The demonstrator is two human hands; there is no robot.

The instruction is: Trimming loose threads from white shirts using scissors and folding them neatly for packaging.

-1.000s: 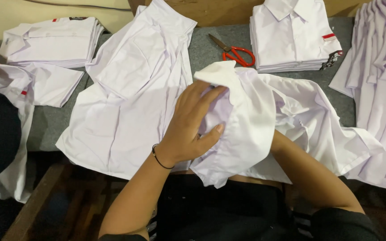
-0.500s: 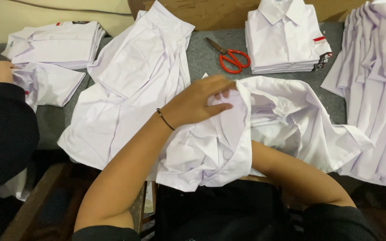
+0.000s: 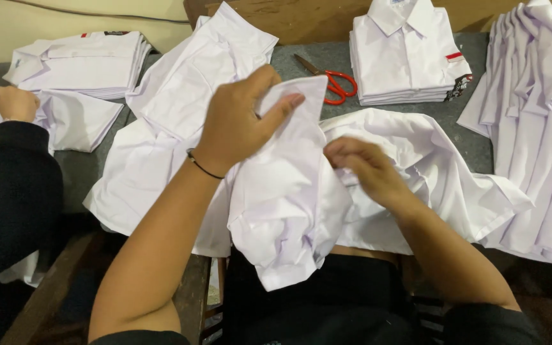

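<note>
Soft, creased white shirt — the left hand pinches its stiff flat edge, thumb against fingers; the right hand clutches bunched cloth, fingers curled shut.

The left hand hides part of the white shirt, the scissors lie partly behind its fold, and the co-worker's hand is cut off at the left edge.

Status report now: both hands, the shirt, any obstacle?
Left hand and right hand both grip crumpled white cotton shirt. Shirt lifted above grey table. Red-handled scissors behind, clear.
</note>
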